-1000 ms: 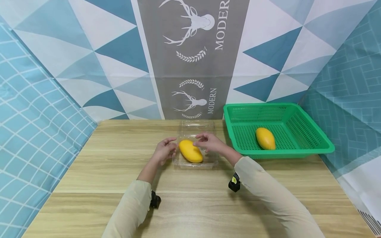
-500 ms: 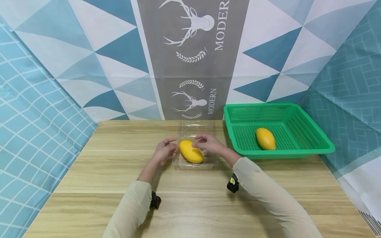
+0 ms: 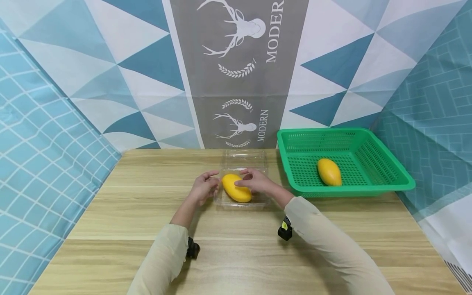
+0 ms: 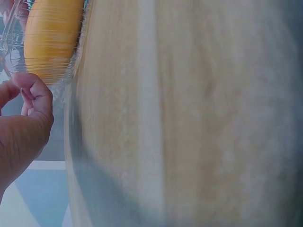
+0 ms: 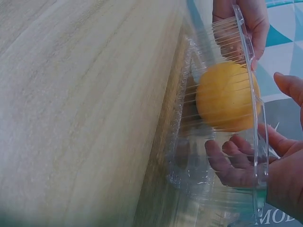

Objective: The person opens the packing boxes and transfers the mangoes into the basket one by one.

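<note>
A yellow mango (image 3: 236, 188) lies in the bottom half of a clear plastic clamshell box (image 3: 262, 200); the box's lid (image 3: 245, 159) is folded back. At the box's left side, my left hand (image 3: 204, 187) pinches the rim between thumb and finger, as the left wrist view (image 4: 23, 118) shows. My right hand (image 3: 257, 181) reaches into the box from the right. In the right wrist view its fingers (image 5: 232, 163) are inside the wall beside the mango (image 5: 227, 97), with the thumb raised above and apart from it.
A green plastic basket (image 3: 385, 187) stands at the back right with a second mango (image 3: 329, 172) in it. The wooden table (image 3: 236, 262) ends at a patterned cloth backdrop (image 3: 236, 82). Black wrist cameras hang below both sleeves.
My right hand has shifted slightly left and down, its thumb now further over the mango. The left hand, mango and box stay in place.
</note>
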`<state>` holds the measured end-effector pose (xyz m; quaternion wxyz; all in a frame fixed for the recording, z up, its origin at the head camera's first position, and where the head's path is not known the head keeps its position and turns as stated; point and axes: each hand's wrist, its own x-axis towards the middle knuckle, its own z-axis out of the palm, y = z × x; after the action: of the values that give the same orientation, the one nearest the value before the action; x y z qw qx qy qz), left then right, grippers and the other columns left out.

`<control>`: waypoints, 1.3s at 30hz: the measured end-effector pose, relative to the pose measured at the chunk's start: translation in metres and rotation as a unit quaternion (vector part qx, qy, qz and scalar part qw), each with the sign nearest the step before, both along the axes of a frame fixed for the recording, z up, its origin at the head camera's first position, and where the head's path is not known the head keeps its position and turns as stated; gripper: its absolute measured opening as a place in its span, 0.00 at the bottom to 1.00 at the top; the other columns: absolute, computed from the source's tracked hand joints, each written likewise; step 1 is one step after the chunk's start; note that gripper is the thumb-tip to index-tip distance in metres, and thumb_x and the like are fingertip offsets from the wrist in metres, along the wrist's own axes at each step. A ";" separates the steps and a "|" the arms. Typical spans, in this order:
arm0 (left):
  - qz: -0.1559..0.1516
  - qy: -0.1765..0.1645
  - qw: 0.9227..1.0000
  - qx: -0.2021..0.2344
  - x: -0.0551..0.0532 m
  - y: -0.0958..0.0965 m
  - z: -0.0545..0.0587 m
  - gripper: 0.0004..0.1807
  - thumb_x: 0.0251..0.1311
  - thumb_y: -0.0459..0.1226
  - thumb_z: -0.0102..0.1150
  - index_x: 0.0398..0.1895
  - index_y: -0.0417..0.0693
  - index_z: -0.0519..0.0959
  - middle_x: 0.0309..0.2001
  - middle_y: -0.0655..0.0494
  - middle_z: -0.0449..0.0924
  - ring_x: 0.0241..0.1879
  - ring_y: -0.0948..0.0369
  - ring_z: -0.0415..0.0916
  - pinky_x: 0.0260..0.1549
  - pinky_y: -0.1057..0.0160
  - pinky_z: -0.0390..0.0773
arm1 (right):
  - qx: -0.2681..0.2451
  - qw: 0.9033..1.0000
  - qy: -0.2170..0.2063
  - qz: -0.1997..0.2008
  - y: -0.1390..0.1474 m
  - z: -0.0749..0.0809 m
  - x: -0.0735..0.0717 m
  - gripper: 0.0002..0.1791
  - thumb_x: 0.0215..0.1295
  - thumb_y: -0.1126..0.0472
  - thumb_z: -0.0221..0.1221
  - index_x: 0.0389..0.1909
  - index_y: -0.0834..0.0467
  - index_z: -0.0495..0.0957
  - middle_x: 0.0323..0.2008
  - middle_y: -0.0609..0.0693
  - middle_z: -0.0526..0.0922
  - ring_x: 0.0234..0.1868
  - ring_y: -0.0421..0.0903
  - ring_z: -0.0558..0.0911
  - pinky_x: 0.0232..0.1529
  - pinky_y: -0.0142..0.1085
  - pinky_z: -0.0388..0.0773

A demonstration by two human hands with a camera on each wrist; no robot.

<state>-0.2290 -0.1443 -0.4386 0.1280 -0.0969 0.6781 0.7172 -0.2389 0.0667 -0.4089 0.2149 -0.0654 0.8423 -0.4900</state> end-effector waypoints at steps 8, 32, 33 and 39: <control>-0.001 -0.001 1.000 0.001 0.000 0.000 0.000 0.24 0.62 0.29 0.51 0.62 0.42 0.65 0.36 0.54 0.75 0.25 0.66 0.69 0.22 0.72 0.73 | 0.002 1.000 0.003 0.010 -0.004 -0.005 -0.001 0.35 0.53 0.47 0.66 0.62 0.52 0.67 0.54 0.57 0.74 0.48 0.50 0.76 0.38 0.34 0.77; -0.001 -0.003 1.000 0.001 -0.001 0.000 0.000 0.23 0.62 0.29 0.52 0.61 0.44 0.66 0.34 0.55 0.74 0.25 0.65 0.69 0.22 0.72 0.73 | 0.005 1.000 0.006 -0.007 -0.018 -0.009 0.003 0.40 0.48 0.49 0.69 0.63 0.53 0.65 0.55 0.57 0.73 0.51 0.51 0.75 0.53 0.43 0.74; 0.000 -0.003 1.000 0.002 -0.001 0.000 0.000 0.23 0.62 0.29 0.52 0.61 0.44 0.66 0.34 0.55 0.75 0.25 0.65 0.69 0.22 0.72 0.73 | 0.003 1.000 0.007 -0.011 -0.019 -0.010 0.003 0.41 0.47 0.49 0.70 0.63 0.53 0.65 0.55 0.58 0.73 0.51 0.51 0.75 0.53 0.44 0.74; -0.008 0.003 1.000 0.002 -0.002 0.000 -0.001 0.24 0.62 0.29 0.52 0.62 0.44 0.66 0.34 0.55 0.74 0.25 0.65 0.69 0.22 0.72 0.73 | -0.010 0.999 0.019 -0.035 -0.026 -0.015 0.006 0.44 0.44 0.53 0.72 0.63 0.57 0.63 0.57 0.60 0.71 0.52 0.53 0.74 0.54 0.45 0.74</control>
<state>-0.2305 -0.1445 -0.4396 0.1318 -0.0895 0.6780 0.7176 -0.2329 0.0408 -0.4243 0.1812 -0.0471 0.8430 -0.5043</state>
